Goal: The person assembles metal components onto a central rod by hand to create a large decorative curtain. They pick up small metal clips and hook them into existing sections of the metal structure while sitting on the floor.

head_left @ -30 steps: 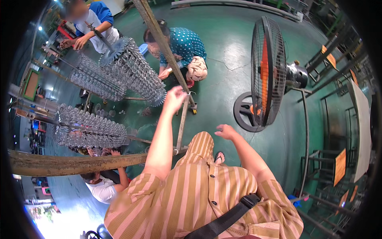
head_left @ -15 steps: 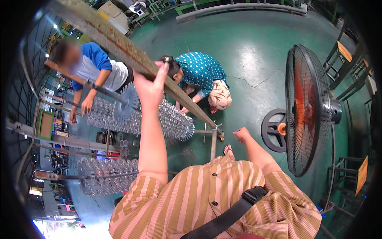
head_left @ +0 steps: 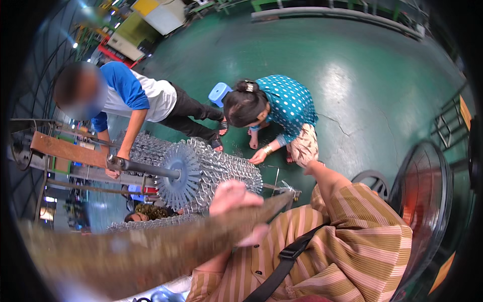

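Note:
My left hand (head_left: 232,201) is closed round a long brown weathered bar (head_left: 151,241), which crosses low in front of my body and is smeared by motion on its left. Beyond the hand is a large roller (head_left: 221,161) covered in rows of silvery metal hooks, with a spiky grey end disc (head_left: 178,173) and a shaft (head_left: 146,167). Near the patterned trousers of a crouching person is my right hand (head_left: 313,169); its fingers are too small and foreshortened to read. It appears to hold nothing large.
A standing person (head_left: 151,95) reaches to the roller's shaft side; a crouching person (head_left: 287,105) in a dotted top touches its far end. A blue stool (head_left: 219,94) stands behind them. At right is a large black fan (head_left: 420,201). Another person (head_left: 151,211) is lower left.
The bar and my left hand have come down and nearer my body. My view has turned, so the roller and both people show farther right and larger. My right arm is drawn in.

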`<action>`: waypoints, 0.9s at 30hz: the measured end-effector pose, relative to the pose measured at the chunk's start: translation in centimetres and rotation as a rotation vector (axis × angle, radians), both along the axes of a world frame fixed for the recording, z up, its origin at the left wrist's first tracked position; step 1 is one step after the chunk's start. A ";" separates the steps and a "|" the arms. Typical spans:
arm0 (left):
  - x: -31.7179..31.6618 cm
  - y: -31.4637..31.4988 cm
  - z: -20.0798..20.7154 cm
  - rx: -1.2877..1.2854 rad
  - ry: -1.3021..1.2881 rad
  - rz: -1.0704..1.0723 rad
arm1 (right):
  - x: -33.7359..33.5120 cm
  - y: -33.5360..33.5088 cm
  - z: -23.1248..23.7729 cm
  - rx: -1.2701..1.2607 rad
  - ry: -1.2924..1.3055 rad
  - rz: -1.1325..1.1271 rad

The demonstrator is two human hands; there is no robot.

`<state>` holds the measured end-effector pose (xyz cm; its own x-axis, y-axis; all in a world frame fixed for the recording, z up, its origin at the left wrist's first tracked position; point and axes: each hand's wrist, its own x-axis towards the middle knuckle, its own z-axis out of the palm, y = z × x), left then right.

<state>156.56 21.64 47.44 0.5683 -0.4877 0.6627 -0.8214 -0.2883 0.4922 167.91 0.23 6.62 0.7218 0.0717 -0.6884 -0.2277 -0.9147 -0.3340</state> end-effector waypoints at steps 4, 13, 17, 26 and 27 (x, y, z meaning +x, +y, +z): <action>1.1 0.9 1.0 0.084 0.169 0.082 | 7.2 -2.4 -5.7 -0.120 0.041 0.395; -4.2 0.7 -1.4 0.093 -0.191 0.925 | 17.6 -5.4 -5.1 -0.105 0.213 1.076; -9.5 -0.1 0.1 0.192 -0.400 1.063 | 26.9 -12.2 -11.6 -0.146 0.214 1.224; -10.8 -6.0 1.8 0.259 -1.073 1.918 | 29.2 -14.2 1.4 0.020 0.347 0.459; -9.3 -6.5 2.5 0.283 -1.088 1.895 | 30.3 -15.2 0.8 -0.022 0.356 0.479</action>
